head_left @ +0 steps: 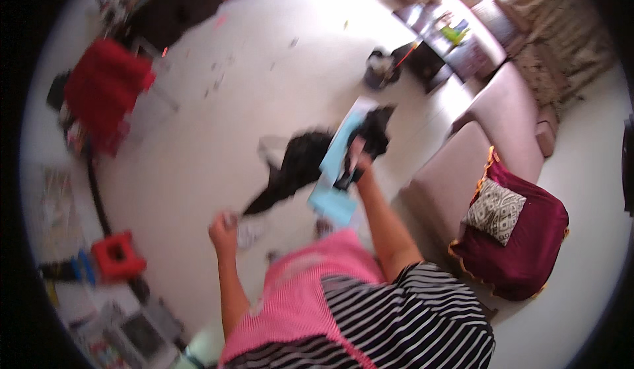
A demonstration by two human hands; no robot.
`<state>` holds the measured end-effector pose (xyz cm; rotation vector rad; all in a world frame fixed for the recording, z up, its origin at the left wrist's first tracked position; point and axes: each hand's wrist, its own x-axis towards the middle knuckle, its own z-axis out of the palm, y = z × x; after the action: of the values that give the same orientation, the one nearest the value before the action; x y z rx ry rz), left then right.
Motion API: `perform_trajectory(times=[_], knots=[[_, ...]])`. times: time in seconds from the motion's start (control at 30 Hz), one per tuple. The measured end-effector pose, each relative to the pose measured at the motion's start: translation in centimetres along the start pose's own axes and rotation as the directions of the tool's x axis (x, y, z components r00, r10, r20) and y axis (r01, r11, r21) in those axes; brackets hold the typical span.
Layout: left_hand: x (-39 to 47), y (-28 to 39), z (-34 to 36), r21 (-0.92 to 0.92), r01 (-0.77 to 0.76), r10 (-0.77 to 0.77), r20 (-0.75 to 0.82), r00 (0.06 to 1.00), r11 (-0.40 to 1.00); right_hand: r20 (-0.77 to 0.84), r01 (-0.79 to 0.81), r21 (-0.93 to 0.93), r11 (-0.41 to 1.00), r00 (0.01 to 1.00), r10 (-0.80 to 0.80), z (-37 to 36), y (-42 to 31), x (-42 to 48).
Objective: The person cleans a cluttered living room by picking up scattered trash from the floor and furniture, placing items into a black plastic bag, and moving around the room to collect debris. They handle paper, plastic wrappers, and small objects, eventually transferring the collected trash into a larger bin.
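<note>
My left hand is closed at the narrow, pointed end of a long black item, probably cloth; motion blur hides its exact kind. This item stretches up and right, passing behind a light blue folded piece, whose material I cannot tell. At the blue piece's right edge, my right hand is closed on it and on black material bunched around the fingers. Both forearms reach out over the pale floor, in front of a pink apron and a black-and-white striped top.
A beige sofa with a maroon cover and patterned cushion stands right. A red cloth hangs at left, above a red plastic object. A dark basket-like container stands on the floor near a dark table.
</note>
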<state>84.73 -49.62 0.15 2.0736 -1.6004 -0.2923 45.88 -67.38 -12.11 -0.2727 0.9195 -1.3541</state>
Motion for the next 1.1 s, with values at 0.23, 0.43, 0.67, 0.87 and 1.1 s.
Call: perform_trajectory(times=[0.23, 0.43, 0.67, 0.87, 1.1], knots=[[8.1, 10.3, -6.4, -0.968, 0.200, -0.411, 0.245, 0.878, -0.150, 0.376, -0.241, 0.366, 0.899, 0.922, 0.094, 4.2, -2.4, -6.2], [6.4, 12.3, -5.9, -0.933, 0.190, -0.172, 0.250, 0.953, -0.305, 0.199, -0.319, 0.256, 0.913, 0.941, 0.273, 1.1, -0.8, -5.0], [6.5, 12.9, -5.7, -0.975, 0.215, -0.048, 0.213, 0.976, 0.056, 0.138, -0.022, -0.137, 0.990, 0.990, 0.041, 2.1, -4.9, -6.6], [6.4, 16.2, -6.7, -0.944, 0.297, 0.230, 0.323, 0.918, 0.142, 0.386, 0.050, -0.526, 0.849, 0.903, 0.186, 12.5, -8.9, -10.1], [7.1, 17.4, -8.6, -0.966, 0.254, 0.356, 0.256, 0.899, 0.055, 0.527, -0.200, -0.491, 0.848, 0.706, 0.472, 8.4, -1.2, -2.1]])
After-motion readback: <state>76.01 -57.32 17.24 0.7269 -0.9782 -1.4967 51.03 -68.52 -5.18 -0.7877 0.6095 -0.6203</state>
